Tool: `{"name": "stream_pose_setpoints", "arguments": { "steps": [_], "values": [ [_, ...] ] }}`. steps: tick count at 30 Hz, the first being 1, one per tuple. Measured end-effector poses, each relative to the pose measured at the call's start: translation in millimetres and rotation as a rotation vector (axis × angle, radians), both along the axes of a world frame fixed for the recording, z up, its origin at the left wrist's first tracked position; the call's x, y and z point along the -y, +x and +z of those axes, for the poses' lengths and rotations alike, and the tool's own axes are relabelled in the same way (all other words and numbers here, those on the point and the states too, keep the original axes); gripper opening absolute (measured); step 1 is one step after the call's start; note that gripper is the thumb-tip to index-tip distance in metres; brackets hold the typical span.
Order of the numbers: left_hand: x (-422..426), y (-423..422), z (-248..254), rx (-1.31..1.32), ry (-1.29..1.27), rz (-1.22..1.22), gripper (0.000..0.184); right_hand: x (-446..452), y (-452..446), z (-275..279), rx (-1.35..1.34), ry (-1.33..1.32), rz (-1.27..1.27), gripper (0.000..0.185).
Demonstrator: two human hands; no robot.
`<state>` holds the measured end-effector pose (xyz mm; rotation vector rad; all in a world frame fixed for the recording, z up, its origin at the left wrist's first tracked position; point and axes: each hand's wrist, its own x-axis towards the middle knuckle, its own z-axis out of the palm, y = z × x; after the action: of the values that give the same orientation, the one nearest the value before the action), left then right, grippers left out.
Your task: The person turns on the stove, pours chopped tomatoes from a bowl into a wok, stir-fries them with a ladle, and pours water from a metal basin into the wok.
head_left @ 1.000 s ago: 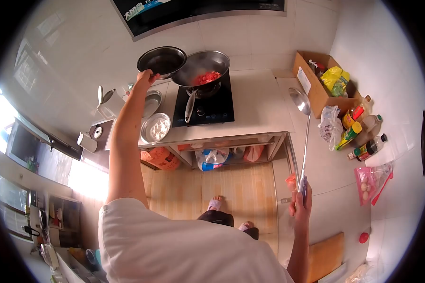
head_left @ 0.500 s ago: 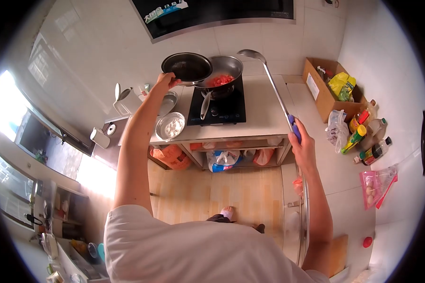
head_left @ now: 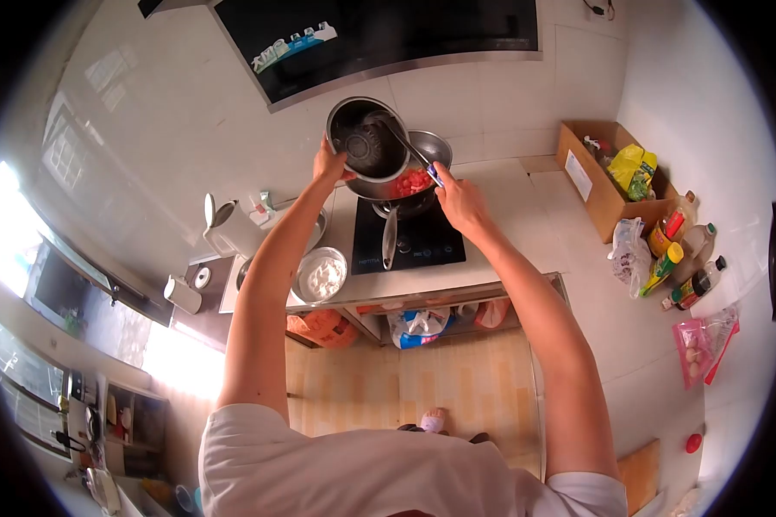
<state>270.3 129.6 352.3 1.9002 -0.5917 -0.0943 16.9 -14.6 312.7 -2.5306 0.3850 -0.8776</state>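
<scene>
My left hand (head_left: 329,164) grips the rim of a dark metal bowl (head_left: 364,151), which is tilted so its inside faces me. In my right hand (head_left: 459,200) is the blue-handled end of a ladle (head_left: 412,148); its head reaches inside the bowl. Below and behind the bowl a frying pan (head_left: 435,148) sits on the black induction cooker (head_left: 435,243), its handle pointing towards me. Chopped red pieces (head_left: 412,182), perhaps tomato, lie in the pan. The bowl hides the pan's left part.
A metal bowl of white powder (head_left: 326,277) stands left of the cooker. White kettles (head_left: 229,228) are farther left. On the right are a cardboard box (head_left: 597,191), a plastic bag (head_left: 629,250), and several bottles (head_left: 697,283). Bags fill the shelf (head_left: 375,320) below the counter.
The bowl has tipped from nearly level to steeply tilted and moved right over the pan. My right hand has brought the ladle from the right side into the bowl.
</scene>
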Motion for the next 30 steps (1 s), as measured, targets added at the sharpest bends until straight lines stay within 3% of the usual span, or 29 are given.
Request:
{"name": "stream_pose_setpoints", "arguments": {
  "steps": [4,7,10,13,18,22,30],
  "values": [
    [5.9,5.4,12.1,0.293,0.257,0.114,0.079,7.8,5.3,-12.4,-0.107,-0.119,-0.008,0.048],
    [15.7,45.2,-14.0,0.611,0.354,0.228,0.079,3.7,1.3,-5.8,-0.236,-0.193,-0.037,0.048],
    [13.3,40.9,-7.5,0.661,0.423,0.256,0.079,10.3,-5.9,-5.9,-0.206,-0.263,-0.045,0.045],
    [13.6,70.6,-19.2,0.589,0.355,0.197,0.078,15.8,-6.8,-5.7,-0.083,-0.226,-0.079,0.045],
    [13.0,46.0,-2.2,0.384,0.23,0.039,0.076,14.3,33.8,7.3,0.07,-0.196,-0.115,0.045],
    [7.5,32.5,8.6,0.385,0.153,-0.036,0.074,11.1,50.0,3.7,-0.016,-0.217,-0.122,0.043],
    [12.0,45.3,4.5,0.781,0.314,0.05,0.078,4.2,20.8,6.3,-0.152,-0.21,-0.053,0.04]
  ]
}}
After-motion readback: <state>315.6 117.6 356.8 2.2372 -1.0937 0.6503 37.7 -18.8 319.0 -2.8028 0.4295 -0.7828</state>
